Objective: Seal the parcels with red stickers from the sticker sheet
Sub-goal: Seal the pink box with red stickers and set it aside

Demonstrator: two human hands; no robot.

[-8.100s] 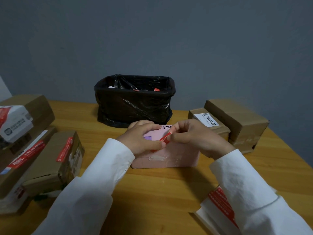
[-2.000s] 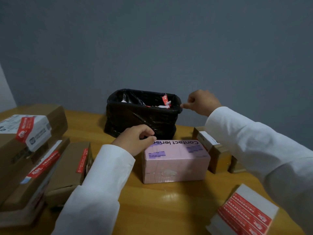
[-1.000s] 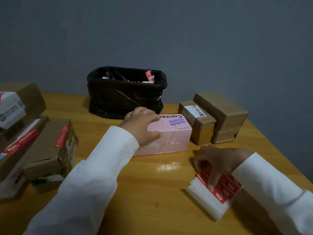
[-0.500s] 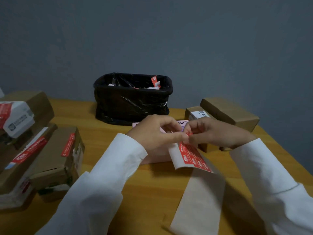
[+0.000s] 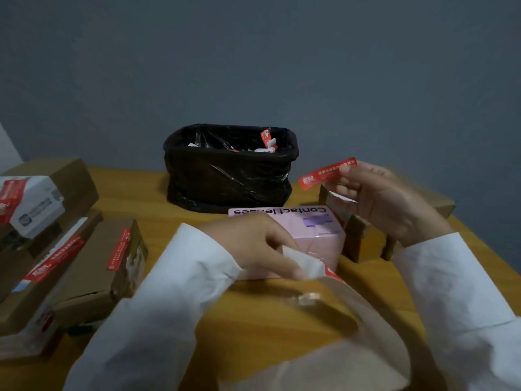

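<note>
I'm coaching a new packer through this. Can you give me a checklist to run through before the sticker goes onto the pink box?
1. Red sticker peeled free and pinched in the right hand: ok.
2. Sticker flat, not folded onto itself: ok.
3. Sticker sheet held aside by the left hand: ok, though blurred.
4. Pink box top unobstructed: not ok, the left hand covers part.
5. Box seam position: cannot tell.
</note>
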